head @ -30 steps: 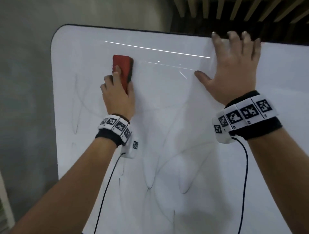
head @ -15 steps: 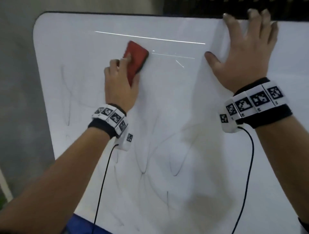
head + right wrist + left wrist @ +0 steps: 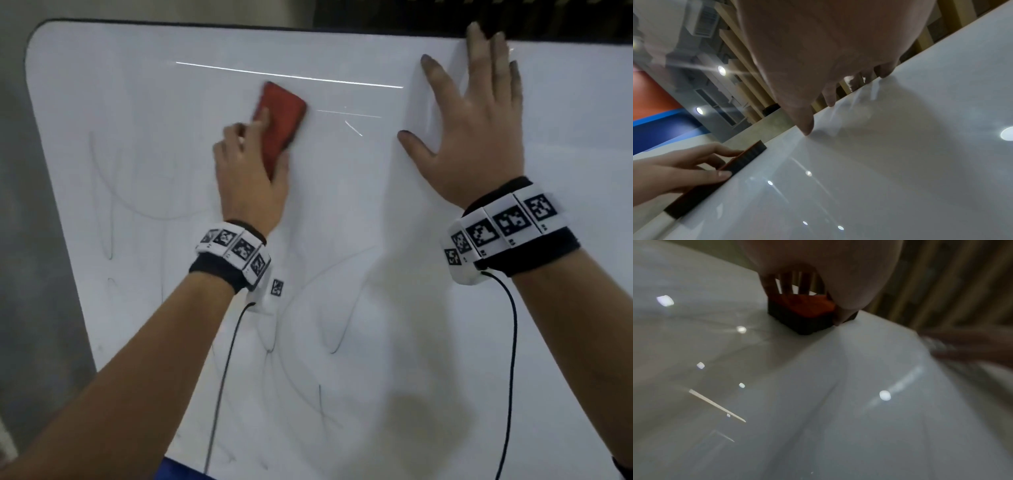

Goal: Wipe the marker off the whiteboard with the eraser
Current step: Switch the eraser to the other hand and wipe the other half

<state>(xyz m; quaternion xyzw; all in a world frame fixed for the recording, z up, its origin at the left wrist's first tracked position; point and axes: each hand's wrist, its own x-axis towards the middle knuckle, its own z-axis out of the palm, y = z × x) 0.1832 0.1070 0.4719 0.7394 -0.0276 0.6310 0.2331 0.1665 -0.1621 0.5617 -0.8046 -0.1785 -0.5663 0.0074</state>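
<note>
Red on top and dark underneath, the eraser [image 3: 279, 126] lies flat against the whiteboard [image 3: 342, 212], up toward eleven o'clock of the board's middle and tilted so its far end leans to one o'clock. Your left hand [image 3: 248, 178] grips it: the thumb presses its right long edge, one finger lies along the red back, and the other fingers curl down its left edge. The left wrist view shows those fingers [image 3: 786, 284] hooked over the red back of the eraser [image 3: 803, 311] with its dark pad meeting the board. Your right hand [image 3: 476, 133] lies open at about one o'clock, well apart from the eraser, palm toward the board, thumb spread out to nine o'clock and fingertips reaching the dark top edge. In the right wrist view its fingertips [image 3: 807, 128] touch the white surface. Faint grey marker lines [image 3: 102, 192] curve down the board's left side, and more cross the lower middle near six o'clock. A thin bright reflected streak [image 3: 291, 77] runs just above the eraser.
</note>
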